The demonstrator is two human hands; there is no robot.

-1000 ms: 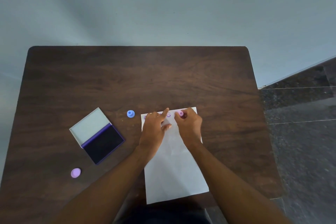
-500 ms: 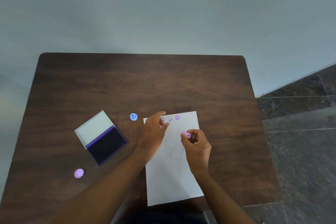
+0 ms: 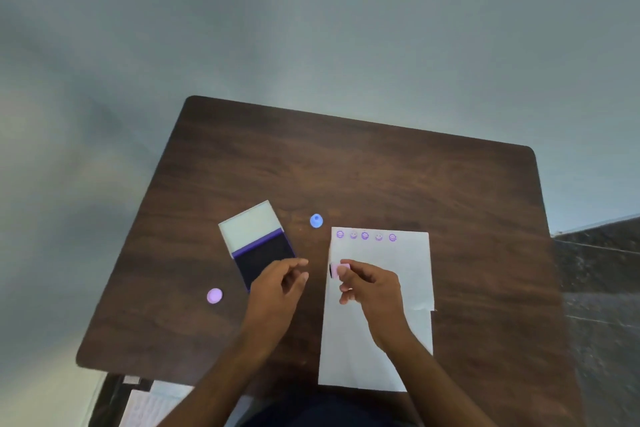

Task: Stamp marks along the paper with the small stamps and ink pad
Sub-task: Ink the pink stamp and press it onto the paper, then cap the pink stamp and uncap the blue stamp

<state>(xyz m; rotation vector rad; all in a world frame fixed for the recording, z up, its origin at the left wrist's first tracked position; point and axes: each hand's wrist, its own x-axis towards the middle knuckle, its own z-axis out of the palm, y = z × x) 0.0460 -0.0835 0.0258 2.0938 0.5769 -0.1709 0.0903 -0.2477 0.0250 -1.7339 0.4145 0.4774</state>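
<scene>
Above the paper (image 3: 377, 305): right hand (image 3: 372, 288), fingers clamped on pink stamp (image 3: 341, 270); left hand (image 3: 277, 291) beside ink pad (image 3: 258, 246), fingers loosely apart, empty.

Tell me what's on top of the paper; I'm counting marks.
Five purple face marks line the paper's far edge. The right hand with its pink stamp covers some paper.

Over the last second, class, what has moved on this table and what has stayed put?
The right hand lifted the pink stamp off the top row of marks and drew it back towards the ink pad. The left hand let go of the paper and moved left, near the pad. The blue stamp, the purple cap and the pad stayed put.
</scene>
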